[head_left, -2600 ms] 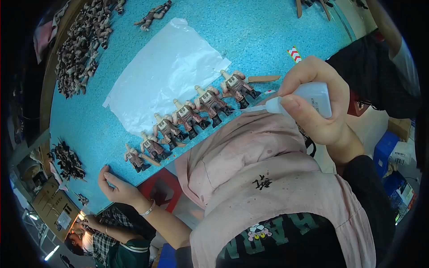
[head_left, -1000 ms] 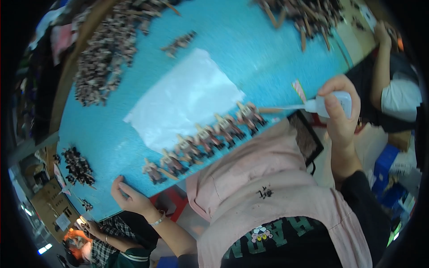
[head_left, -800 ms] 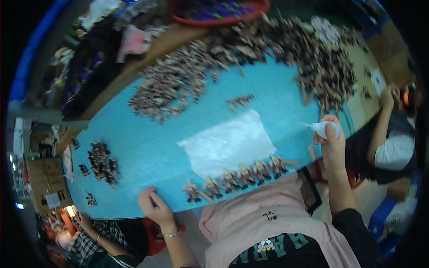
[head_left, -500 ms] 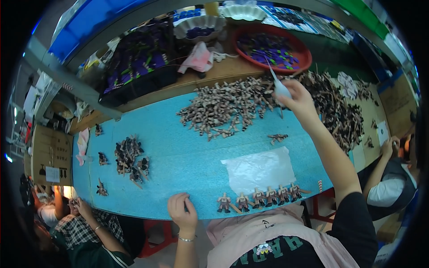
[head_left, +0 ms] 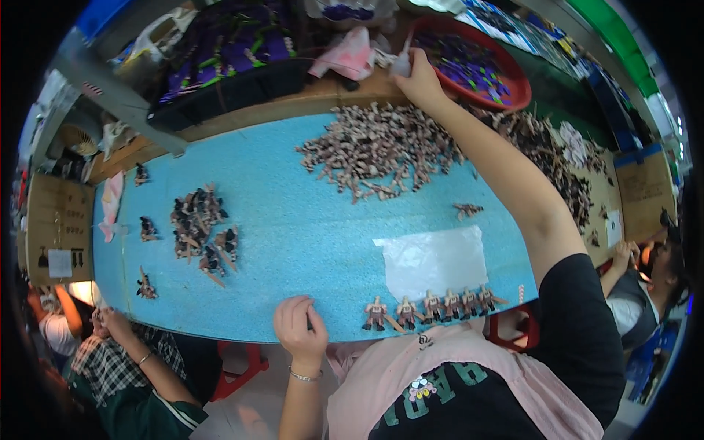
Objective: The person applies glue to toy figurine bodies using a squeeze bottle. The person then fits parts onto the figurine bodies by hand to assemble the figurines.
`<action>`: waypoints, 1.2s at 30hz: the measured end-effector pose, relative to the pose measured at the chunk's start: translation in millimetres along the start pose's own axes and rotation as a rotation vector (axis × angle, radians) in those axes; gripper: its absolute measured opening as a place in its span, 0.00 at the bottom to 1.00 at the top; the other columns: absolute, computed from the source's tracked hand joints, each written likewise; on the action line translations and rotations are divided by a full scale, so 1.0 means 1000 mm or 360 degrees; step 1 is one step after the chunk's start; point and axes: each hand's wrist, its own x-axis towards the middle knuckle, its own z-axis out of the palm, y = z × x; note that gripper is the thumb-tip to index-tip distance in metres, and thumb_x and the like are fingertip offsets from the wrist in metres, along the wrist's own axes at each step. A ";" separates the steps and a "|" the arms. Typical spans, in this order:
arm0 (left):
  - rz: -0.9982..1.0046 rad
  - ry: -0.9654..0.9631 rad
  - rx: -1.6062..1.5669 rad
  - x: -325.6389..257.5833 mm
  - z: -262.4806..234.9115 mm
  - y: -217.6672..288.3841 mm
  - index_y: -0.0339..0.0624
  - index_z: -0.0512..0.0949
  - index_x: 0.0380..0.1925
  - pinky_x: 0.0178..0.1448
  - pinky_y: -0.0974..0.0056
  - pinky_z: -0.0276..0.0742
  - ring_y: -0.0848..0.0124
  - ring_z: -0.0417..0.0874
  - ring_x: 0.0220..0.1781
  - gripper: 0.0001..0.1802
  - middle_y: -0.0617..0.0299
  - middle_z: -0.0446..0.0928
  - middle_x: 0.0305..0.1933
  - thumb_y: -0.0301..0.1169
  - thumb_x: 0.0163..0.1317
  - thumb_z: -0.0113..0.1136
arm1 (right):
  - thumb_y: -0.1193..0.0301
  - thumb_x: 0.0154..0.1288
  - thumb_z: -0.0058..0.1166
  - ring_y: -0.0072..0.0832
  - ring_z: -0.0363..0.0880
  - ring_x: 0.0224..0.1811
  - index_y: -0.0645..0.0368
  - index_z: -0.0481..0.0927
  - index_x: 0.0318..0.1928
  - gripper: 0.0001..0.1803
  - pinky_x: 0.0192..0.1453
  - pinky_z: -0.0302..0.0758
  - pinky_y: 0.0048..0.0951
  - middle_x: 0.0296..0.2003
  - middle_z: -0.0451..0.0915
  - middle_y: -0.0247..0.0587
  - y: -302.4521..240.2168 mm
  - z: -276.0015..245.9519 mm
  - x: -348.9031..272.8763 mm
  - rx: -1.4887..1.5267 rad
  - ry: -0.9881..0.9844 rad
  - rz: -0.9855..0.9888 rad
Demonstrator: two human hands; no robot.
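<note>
My right hand (head_left: 419, 73) grips the light, squeezable white bottle (head_left: 400, 64) at its body far out; left hand (head_left: 299, 331) rests curled, empty, on the near table edge (head_left: 220, 334).

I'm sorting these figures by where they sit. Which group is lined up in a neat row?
The row of figures at the table's near edge, just below the clear sheet. The big pile and the dark cluster are loose heaps.
</note>
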 end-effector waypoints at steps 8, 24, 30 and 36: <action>-0.0002 -0.0015 0.0099 -0.005 0.000 0.000 0.34 0.77 0.30 0.46 0.54 0.74 0.53 0.78 0.40 0.06 0.53 0.78 0.36 0.18 0.51 0.53 | 0.80 0.57 0.57 0.39 0.77 0.43 0.61 0.75 0.47 0.16 0.46 0.74 0.36 0.40 0.76 0.45 -0.035 -0.144 -0.136 -0.0210 -0.0907 -0.0216; 0.0002 -0.0048 0.0142 -0.005 0.006 0.001 0.33 0.78 0.30 0.47 0.56 0.73 0.54 0.78 0.41 0.06 0.52 0.79 0.37 0.17 0.54 0.52 | 0.80 0.56 0.58 0.41 0.78 0.37 0.62 0.78 0.37 0.07 0.40 0.74 0.37 0.34 0.77 0.43 -0.049 -0.173 -0.227 0.0202 -0.1163 0.0124; 0.0008 -0.0053 0.0181 -0.004 0.006 0.000 0.34 0.78 0.31 0.47 0.57 0.73 0.56 0.78 0.42 0.06 0.53 0.79 0.37 0.18 0.54 0.53 | 0.78 0.53 0.59 0.43 0.76 0.37 0.61 0.77 0.35 0.08 0.39 0.73 0.40 0.33 0.76 0.44 -0.051 -0.163 -0.250 0.0001 -0.1162 -0.0142; -0.0025 -0.0081 0.0174 -0.005 0.000 0.001 0.35 0.79 0.33 0.49 0.56 0.72 0.56 0.77 0.43 0.08 0.53 0.79 0.39 0.19 0.54 0.54 | 0.81 0.57 0.55 0.36 0.78 0.34 0.62 0.76 0.37 0.06 0.38 0.75 0.33 0.33 0.77 0.43 -0.056 -0.164 -0.251 0.0196 -0.1091 0.0031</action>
